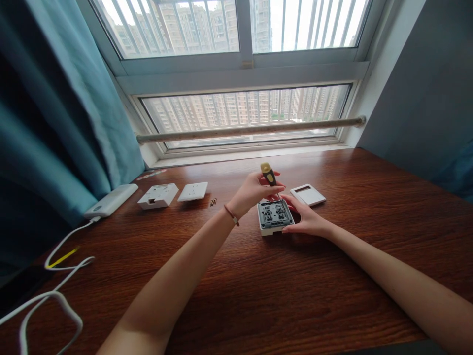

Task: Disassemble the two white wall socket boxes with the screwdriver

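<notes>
My left hand (252,193) is closed around a screwdriver with a yellow and black handle (267,174), held upright with its tip down at the far right corner of a grey switch module (274,216). The module lies flat on the wooden desk (295,296), its inner side up. My right hand (306,217) rests against the module's right edge, fingers curled along it and pressing it in place. A thin bracelet circles my left wrist.
A white cover plate (308,194) lies just behind my right hand. To the left lie a white back box (158,195), a white socket face (192,191) and two small screws (213,201). A white power bank (111,200) with white cables (55,276) sits at the far left by a teal curtain (66,98).
</notes>
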A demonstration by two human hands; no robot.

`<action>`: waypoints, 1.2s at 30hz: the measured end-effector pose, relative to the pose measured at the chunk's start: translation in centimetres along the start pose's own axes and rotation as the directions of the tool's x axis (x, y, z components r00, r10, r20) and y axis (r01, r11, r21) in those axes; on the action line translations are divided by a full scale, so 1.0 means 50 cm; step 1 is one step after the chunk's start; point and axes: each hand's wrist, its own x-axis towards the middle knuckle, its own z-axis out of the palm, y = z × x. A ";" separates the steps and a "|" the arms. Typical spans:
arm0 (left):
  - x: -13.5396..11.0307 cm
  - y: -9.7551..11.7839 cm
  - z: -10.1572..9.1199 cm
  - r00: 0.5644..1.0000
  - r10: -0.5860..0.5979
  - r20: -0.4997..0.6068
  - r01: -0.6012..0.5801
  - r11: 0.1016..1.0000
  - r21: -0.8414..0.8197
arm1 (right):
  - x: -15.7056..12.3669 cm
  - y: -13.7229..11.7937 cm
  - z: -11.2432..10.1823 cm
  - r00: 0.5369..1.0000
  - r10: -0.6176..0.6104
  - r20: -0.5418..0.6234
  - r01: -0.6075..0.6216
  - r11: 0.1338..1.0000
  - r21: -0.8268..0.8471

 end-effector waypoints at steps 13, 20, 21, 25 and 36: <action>0.010 -0.032 -0.001 0.908 0.360 -0.216 -0.180 0.799 0.574 | -0.003 0.001 0.000 1.000 0.011 0.003 -0.011 1.000 0.014; 0.009 -0.029 0.012 0.992 0.123 -0.038 -0.121 0.990 0.069 | -0.002 0.002 0.001 1.000 0.021 0.005 -0.021 0.999 0.026; 0.007 -0.024 0.010 0.995 0.103 0.014 -0.103 0.995 -0.004 | -0.001 0.000 0.002 1.000 0.014 0.007 -0.014 0.999 0.032; 0.001 -0.004 -0.002 0.985 0.082 0.155 -0.061 0.990 -0.130 | 0.003 -0.005 0.003 1.000 -0.013 0.014 0.012 0.998 0.058; 0.010 -0.033 0.004 0.911 0.372 -0.176 -0.231 0.816 0.531 | -0.003 -0.006 0.000 1.000 0.003 -0.004 -0.003 1.000 0.009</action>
